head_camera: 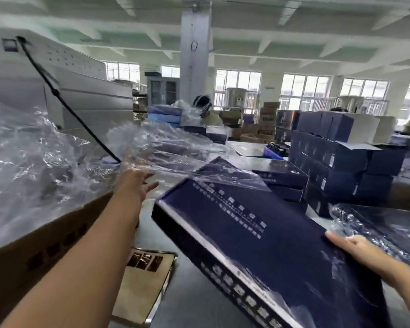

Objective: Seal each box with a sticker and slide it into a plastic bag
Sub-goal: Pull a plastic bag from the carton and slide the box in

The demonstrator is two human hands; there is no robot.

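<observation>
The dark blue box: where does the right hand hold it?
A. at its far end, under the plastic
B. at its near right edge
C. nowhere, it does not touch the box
B: the right hand grips the dark blue box at its near right edge, thumb on top.

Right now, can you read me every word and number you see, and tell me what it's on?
Nothing here can be read clearly.
Top of the dark blue box: rows of pale print, too blurred to read.
Side of the same box: a row of pale printed squares, blurred.
Brown carton: dark print, blurred.
Flat cardboard sheet: dark print, blurred.
Stacked blue boxes: small white labels, too small to read.
</observation>
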